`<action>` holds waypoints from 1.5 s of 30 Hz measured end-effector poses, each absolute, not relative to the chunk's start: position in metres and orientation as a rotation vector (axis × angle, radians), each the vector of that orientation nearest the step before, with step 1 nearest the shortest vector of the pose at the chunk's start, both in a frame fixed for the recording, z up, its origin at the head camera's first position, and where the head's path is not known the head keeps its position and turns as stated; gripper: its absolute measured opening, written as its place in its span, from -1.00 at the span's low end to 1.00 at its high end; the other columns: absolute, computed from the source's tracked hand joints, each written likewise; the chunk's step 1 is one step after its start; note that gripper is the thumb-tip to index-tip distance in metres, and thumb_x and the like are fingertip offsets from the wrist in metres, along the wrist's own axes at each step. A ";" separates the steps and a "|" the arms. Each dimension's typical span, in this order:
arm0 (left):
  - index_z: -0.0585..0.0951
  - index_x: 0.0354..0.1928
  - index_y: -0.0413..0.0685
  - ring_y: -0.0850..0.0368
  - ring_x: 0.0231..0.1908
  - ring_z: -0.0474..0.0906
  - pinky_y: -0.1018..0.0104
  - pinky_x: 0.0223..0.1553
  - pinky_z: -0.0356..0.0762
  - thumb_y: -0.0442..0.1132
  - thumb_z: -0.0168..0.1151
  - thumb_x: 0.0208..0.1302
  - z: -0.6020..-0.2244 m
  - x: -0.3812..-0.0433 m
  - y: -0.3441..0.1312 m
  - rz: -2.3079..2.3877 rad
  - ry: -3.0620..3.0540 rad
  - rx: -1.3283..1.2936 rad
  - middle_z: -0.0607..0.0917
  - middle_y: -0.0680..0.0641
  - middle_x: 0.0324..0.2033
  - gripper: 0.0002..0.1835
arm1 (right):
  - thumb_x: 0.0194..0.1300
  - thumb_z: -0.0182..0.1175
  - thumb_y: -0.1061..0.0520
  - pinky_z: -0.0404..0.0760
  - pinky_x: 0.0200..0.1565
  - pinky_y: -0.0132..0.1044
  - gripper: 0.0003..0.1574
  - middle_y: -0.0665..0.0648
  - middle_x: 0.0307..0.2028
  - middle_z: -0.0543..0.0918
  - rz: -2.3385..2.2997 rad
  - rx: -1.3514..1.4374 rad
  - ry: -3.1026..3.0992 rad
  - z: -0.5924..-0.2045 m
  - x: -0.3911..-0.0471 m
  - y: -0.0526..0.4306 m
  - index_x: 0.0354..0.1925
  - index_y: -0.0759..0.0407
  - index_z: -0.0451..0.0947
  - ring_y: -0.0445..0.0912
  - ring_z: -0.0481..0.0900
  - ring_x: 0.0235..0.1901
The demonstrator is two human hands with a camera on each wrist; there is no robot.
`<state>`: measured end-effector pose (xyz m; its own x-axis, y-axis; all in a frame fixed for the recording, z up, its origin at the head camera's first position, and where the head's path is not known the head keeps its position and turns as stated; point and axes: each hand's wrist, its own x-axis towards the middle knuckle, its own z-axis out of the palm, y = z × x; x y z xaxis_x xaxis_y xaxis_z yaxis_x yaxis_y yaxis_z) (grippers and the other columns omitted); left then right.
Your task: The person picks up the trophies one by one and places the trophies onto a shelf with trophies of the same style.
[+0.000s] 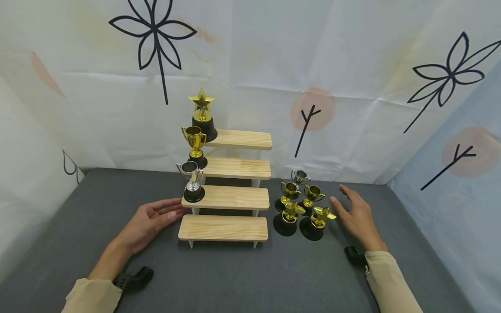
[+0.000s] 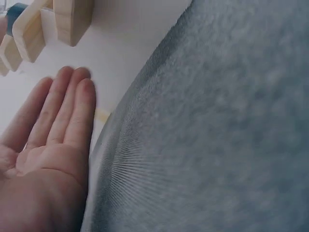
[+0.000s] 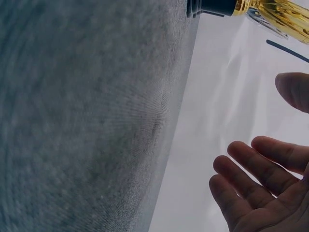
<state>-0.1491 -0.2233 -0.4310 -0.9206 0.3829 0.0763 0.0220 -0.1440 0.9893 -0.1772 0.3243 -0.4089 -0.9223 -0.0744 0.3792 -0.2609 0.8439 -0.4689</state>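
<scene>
"Left hand (image 1: 146, 224): how is it posed?"

"It is set at the left side of the stand (image 1: 223, 228), with its palm turned inward. Four fingers are stretched out almost straight and held close together, and nothing is gripped. The fingertips are placed at the left end of the second board (image 1: 235, 198) from the bottom; whether the wood is touched cannot be told. The forearm is angled in from the lower left, and a black device (image 1: 133, 280) is worn at the wrist."

"And the right hand (image 1: 358, 217)?"

"It is held near the grouped trophies (image 1: 307, 208), to their right. The thumb is set well apart from the fingers, which are lightly bent and slightly spread. Nothing is held, and a gap is seen between the thumb and the nearest trophy."

"Where are the trophies placed?"

"Three are stood at the left ends of the stand's boards: a star (image 1: 202, 116) on the top one, a gold cup (image 1: 195, 138) on the next, and a silver cup (image 1: 191, 174) on the second board. Five more are grouped on the grey table (image 1: 235, 282), right of the stand: another silver cup (image 1: 300, 176) at the back, two gold cups (image 1: 289, 191) in the middle, two stars (image 1: 289, 215) in front."
</scene>
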 end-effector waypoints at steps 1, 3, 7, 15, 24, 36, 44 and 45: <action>0.20 0.43 -0.56 0.11 0.24 0.54 0.30 0.28 0.51 -0.46 0.07 0.51 -0.432 -0.148 -0.224 2.153 1.864 0.490 0.59 -0.08 0.23 -0.44 | 0.54 0.15 -0.03 0.42 0.14 0.44 -0.25 0.52 0.27 0.43 0.753 0.249 -2.674 -0.409 -0.177 0.324 0.41 0.46 0.28 0.43 0.38 0.22; 0.26 0.42 -0.48 0.08 0.26 0.53 0.30 0.27 0.52 -0.51 0.08 0.47 -0.434 -0.146 -0.225 2.143 1.844 0.546 0.59 -0.11 0.25 -0.46 | 0.54 0.16 -0.03 0.42 0.14 0.44 -0.25 0.51 0.27 0.43 0.756 0.245 -2.678 -0.408 -0.177 0.323 0.41 0.45 0.28 0.43 0.39 0.22; 0.37 0.40 -0.37 0.10 0.26 0.52 0.26 0.26 0.53 -0.59 0.16 0.35 -0.438 -0.146 -0.226 2.143 1.782 0.616 0.58 -0.10 0.26 -0.43 | 0.52 0.18 0.00 0.42 0.14 0.44 -0.26 0.51 0.27 0.43 0.756 0.246 -2.681 -0.407 -0.177 0.321 0.41 0.45 0.29 0.43 0.39 0.22; 0.22 0.38 -0.66 0.15 0.22 0.55 0.24 0.23 0.56 -0.59 0.38 0.16 -0.442 -0.146 -0.226 2.067 1.782 0.633 0.58 -0.07 0.27 -0.22 | 0.52 0.19 0.01 0.44 0.12 0.44 -0.28 0.50 0.26 0.44 0.764 0.251 -2.684 -0.408 -0.177 0.321 0.40 0.44 0.31 0.43 0.40 0.20; 0.23 0.33 -0.73 0.16 0.18 0.59 0.22 0.16 0.62 -0.57 0.44 0.11 -0.443 -0.149 -0.224 1.974 1.867 0.653 0.46 -0.51 0.26 -0.20 | 0.53 0.17 -0.01 0.45 0.12 0.43 -0.29 0.50 0.26 0.45 0.800 0.222 -2.673 -0.409 -0.175 0.321 0.39 0.43 0.32 0.44 0.41 0.21; 0.27 0.32 -0.72 0.15 0.17 0.60 0.23 0.15 0.62 -0.58 0.44 0.11 -0.445 -0.148 -0.226 1.978 1.893 0.651 0.52 -0.43 0.25 -0.22 | 0.48 0.25 0.10 0.56 0.09 -0.59 -0.49 0.30 0.12 0.67 1.213 0.176 -2.493 -0.390 -0.168 0.320 0.27 0.33 0.53 -0.31 0.62 0.05; 0.28 0.31 -0.73 0.14 0.15 0.61 0.23 0.14 0.63 -0.58 0.45 0.09 -0.445 -0.148 -0.225 1.982 1.915 0.639 0.54 -0.41 0.22 -0.22 | 0.44 0.28 0.19 0.66 -0.01 -0.50 -0.58 0.06 -0.01 0.76 1.485 0.390 -2.533 -0.374 -0.159 0.325 0.19 0.34 0.60 -0.26 0.69 -0.02; 0.28 0.31 -0.73 0.14 0.15 0.62 0.23 0.14 0.63 -0.58 0.46 0.08 -0.446 -0.148 -0.225 1.982 1.918 0.638 0.54 -0.42 0.22 -0.22 | 0.43 0.29 0.21 0.68 -0.02 -0.47 -0.58 0.10 -0.01 0.76 1.504 0.423 -2.548 -0.373 -0.159 0.325 0.19 0.35 0.60 -0.24 0.70 -0.03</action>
